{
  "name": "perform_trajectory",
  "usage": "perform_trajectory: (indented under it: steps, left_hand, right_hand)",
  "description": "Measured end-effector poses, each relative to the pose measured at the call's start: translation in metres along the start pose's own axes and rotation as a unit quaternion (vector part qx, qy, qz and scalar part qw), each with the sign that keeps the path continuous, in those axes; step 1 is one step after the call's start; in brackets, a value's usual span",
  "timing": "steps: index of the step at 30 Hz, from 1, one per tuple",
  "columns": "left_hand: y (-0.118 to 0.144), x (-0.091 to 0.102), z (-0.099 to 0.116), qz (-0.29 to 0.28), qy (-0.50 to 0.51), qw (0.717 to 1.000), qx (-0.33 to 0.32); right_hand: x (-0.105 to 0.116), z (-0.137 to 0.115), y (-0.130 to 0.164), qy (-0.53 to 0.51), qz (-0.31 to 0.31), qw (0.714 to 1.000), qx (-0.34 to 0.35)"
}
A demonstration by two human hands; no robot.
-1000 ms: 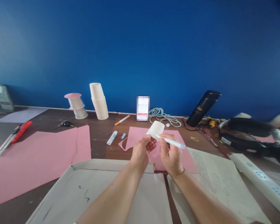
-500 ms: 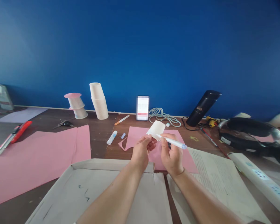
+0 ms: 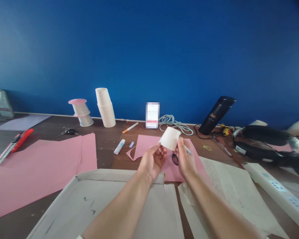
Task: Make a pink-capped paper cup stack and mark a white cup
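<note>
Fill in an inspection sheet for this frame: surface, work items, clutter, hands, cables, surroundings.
Surface: brown wooden table, mostly covered.
Work items: white paper cup held between both hands; pen in right hand.
Clutter: pink paper, cup stack, glue stick, cardboard tray, printed sheets, red utility knife.
Hands: left hand and right hand both grip the cup.
Cables: coiled white cable; power strip.
Surroundings: blue wall.

Single head view, near, facing forward-down over table (image 3: 104,146) toward blue wall (image 3: 149,49).
</note>
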State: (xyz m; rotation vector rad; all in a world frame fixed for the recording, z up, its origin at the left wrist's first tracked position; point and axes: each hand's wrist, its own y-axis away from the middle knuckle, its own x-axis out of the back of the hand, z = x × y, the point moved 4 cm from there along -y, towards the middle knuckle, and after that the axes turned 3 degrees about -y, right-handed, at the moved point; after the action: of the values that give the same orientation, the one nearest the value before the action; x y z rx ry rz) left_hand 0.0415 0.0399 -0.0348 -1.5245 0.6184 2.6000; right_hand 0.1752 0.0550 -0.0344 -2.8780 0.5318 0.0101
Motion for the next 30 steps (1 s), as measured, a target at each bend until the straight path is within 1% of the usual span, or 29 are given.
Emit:
perform_trajectory:
  steps: [2, 4, 7, 10, 13, 16, 18, 21, 23, 24, 27, 28, 30]
  left_hand:
    - [0.001, 0.0, -0.001, -0.005, -0.008, 1.0, 0.02]
    - [0.001, 0.0, -0.002, -0.002, -0.015, 1.0, 0.026]
    - [0.0, -0.001, -0.003, -0.009, -0.022, 1.0, 0.007]
    - [0.001, -0.003, -0.005, -0.041, -0.048, 0.998, -0.016]
    - [0.001, -0.004, -0.006, -0.067, -0.082, 0.994, -0.022]
    - [0.0, -0.003, -0.006, -0.062, -0.091, 0.994, -0.026]
    - [-0.002, -0.002, -0.005, -0.041, -0.081, 0.995, -0.038]
    - [-0.005, 0.002, -0.002, -0.007, -0.063, 0.996, -0.061]
    - [-0.007, 0.004, -0.001, 0.001, -0.06, 0.996, -0.073]
    - [-0.007, 0.004, -0.001, 0.002, -0.061, 0.995, -0.078]
    - [-0.009, 0.005, -0.001, -0.003, -0.069, 0.993, -0.093]
    - [-0.009, 0.005, -0.002, -0.005, -0.072, 0.993, -0.098]
    - [-0.01, 0.005, -0.003, -0.01, -0.082, 0.991, -0.105]
  right_hand:
    - [0.0, 0.0, 0.002, -0.005, -0.014, 1.0, 0.005]
    - [-0.001, -0.001, 0.003, -0.01, -0.02, 1.0, 0.009]
    - [-0.001, -0.003, 0.004, -0.007, -0.014, 1.0, 0.005]
    - [0.0, -0.007, 0.005, 0.002, 0.003, 1.0, -0.005]
    - [0.001, -0.007, 0.005, 0.015, 0.01, 1.0, -0.017]
    - [0.002, -0.006, 0.001, 0.014, 0.022, 1.0, -0.007]
    - [0.004, -0.007, -0.001, 0.002, 0.052, 0.998, 0.036]
    - [0.006, -0.018, 0.003, 0.007, 0.087, 0.983, 0.162]
    - [0.001, -0.028, 0.011, 0.032, 0.059, 0.969, 0.239]
    - [-0.001, -0.031, 0.016, 0.046, 0.038, 0.963, 0.263]
    - [-0.01, -0.039, 0.03, 0.122, -0.039, 0.944, 0.303]
    - [-0.012, -0.041, 0.033, 0.149, -0.057, 0.934, 0.321]
    - [-0.014, -0.044, 0.037, 0.185, -0.071, 0.915, 0.352]
